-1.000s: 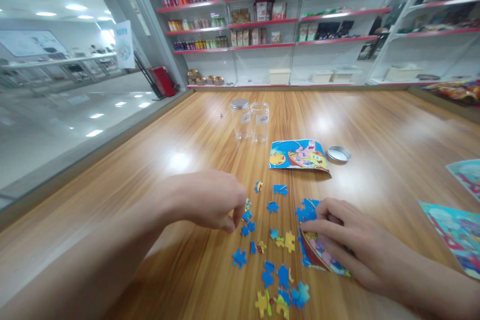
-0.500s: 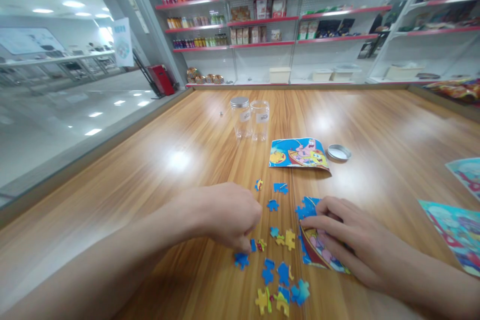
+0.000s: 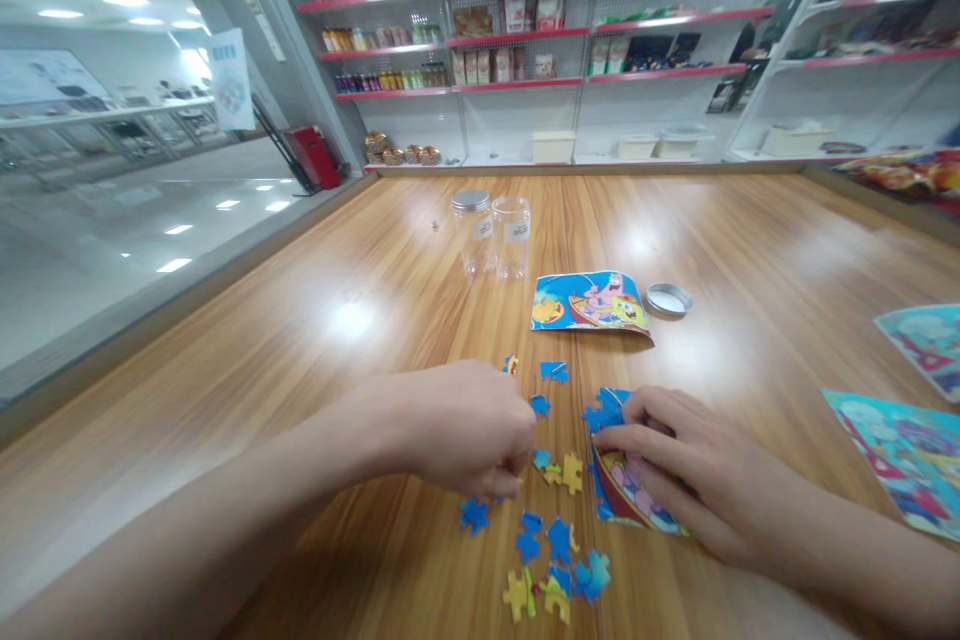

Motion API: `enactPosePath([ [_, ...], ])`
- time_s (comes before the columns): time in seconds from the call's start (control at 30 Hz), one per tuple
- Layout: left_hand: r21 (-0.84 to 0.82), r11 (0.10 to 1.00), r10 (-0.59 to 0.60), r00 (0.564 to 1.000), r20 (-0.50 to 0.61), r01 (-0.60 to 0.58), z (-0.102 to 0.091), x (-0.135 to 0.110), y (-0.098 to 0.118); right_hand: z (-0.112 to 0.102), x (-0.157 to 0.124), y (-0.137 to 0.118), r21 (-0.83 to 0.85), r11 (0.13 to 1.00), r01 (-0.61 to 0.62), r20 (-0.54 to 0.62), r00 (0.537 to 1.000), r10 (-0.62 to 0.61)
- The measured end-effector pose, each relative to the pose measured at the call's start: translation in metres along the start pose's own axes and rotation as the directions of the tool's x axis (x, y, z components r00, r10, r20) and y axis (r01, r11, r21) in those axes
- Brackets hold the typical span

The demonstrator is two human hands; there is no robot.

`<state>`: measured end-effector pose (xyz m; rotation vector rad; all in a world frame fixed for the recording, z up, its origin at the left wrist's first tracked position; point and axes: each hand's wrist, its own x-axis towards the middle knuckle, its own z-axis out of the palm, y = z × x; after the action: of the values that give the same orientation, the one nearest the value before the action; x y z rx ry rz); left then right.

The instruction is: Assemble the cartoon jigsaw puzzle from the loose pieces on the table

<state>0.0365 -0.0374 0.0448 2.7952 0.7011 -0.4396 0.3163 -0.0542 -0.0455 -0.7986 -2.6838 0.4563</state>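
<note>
Several loose blue and yellow jigsaw pieces (image 3: 553, 540) lie scattered on the wooden table (image 3: 315, 320). My left hand (image 3: 472, 430) hovers over them with its fingers curled down in a pinch; what is between the fingertips is hidden. My right hand (image 3: 675, 465) lies flat, fingers stretched, on a partly joined section of the puzzle (image 3: 626, 505), holding it against the table. A printed picture of the puzzle (image 3: 589, 300) lies further back.
Two clear plastic jars (image 3: 491, 235) stand at mid-table, one with a metal lid, and a loose metal lid (image 3: 667, 300) lies beside the picture. Other printed sheets (image 3: 911, 450) lie at the right edge. Stocked shelves (image 3: 570, 40) line the far wall.
My left hand has moved right and toward me across the loose pieces. Several pieces it hovered beside are now under it. My right hand has stayed on the joined section.
</note>
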Motion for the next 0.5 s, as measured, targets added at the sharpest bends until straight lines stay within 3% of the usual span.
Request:
enactPosePath([
  [0.13,0.017,1.0,0.025,1.0,-0.018,-0.025,0.003,0.007,0.007,0.001,0.0,0.0,-0.003,1.0,-0.002,-0.001,1.0,0.002],
  [0.33,0.039,0.999,0.02,0.997,0.075,-0.023,0.007,0.016,0.017,0.0,0.002,-0.001,-0.009,1.0,0.007,-0.026,1.0,-0.008],
  [0.5,-0.052,0.994,0.097,0.995,0.022,-0.095,0.003,0.01,0.014,0.0,0.001,-0.001,-0.004,1.0,-0.007,0.002,1.0,0.007],
])
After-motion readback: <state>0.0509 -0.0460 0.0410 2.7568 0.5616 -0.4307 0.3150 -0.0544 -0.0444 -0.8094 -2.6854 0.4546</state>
